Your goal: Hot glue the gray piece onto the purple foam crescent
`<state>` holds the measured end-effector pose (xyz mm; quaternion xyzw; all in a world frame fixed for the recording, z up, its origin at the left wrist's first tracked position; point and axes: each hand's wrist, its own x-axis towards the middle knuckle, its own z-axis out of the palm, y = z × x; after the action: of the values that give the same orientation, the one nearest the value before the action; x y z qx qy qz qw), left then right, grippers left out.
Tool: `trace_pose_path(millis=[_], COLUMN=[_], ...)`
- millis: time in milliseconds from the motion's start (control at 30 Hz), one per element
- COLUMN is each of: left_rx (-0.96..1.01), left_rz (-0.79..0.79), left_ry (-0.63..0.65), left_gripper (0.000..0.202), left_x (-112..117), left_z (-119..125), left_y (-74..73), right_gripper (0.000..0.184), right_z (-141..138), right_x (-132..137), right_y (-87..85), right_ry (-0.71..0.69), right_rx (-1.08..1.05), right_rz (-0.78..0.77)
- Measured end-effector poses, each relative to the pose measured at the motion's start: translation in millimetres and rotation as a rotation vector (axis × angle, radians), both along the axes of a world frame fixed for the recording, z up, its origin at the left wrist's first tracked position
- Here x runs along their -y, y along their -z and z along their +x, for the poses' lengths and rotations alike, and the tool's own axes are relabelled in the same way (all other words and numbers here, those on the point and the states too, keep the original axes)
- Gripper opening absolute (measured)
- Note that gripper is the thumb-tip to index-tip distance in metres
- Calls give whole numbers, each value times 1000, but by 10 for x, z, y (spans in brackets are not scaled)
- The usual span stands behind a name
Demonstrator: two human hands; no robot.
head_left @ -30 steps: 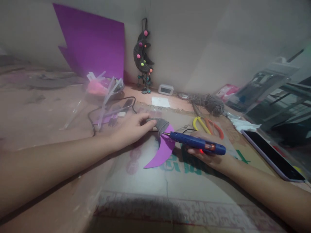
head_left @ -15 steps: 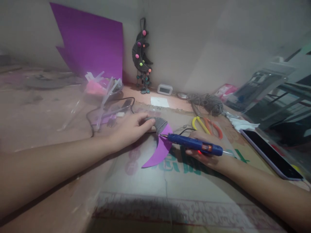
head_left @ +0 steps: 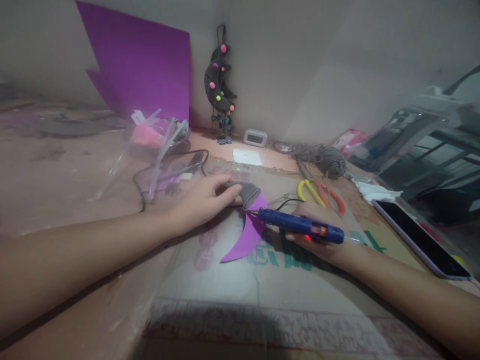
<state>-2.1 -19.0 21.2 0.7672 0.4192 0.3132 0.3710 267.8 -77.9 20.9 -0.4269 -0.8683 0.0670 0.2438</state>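
Note:
My left hand [head_left: 208,202] pinches the upper end of a purple crescent-shaped cutout [head_left: 245,237]. Grey yarn [head_left: 248,194] is wound around that upper part, while the lower part is bare purple down to its pointed tip. In my right hand [head_left: 318,220] is a blue hot glue gun [head_left: 296,222] with a red light glowing on its underside. Its metal nozzle points left and meets the crescent just below the wound yarn; whether it touches the surface I cannot tell. A clear glue stick pokes out of its back end.
Scissors [head_left: 332,197] with yellow and orange handles lie behind my right hand, near a grey yarn ball [head_left: 330,161]. A phone [head_left: 422,240] rests at right. Cardboard [head_left: 210,290] lies underneath. Glue sticks [head_left: 161,155], a small clock [head_left: 255,137] and a moon hanging [head_left: 217,85] are behind.
Both hands, the crescent and the glue gun keep nearly the same places. The whole view has shifted very slightly, and the nozzle sits a touch lower along the crescent.

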Motion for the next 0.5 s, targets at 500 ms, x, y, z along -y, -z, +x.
trace_pose_path(millis=[500], left_rx=[-35], left_rz=[33], left_ry=[-10], left_gripper=[33], left_x=[15], left_z=[15], left_y=[-30], right_gripper=[28], right_z=[-27], right_x=[14], right_y=[-28], right_ry=[2], right_rx=[28], right_rz=[13])
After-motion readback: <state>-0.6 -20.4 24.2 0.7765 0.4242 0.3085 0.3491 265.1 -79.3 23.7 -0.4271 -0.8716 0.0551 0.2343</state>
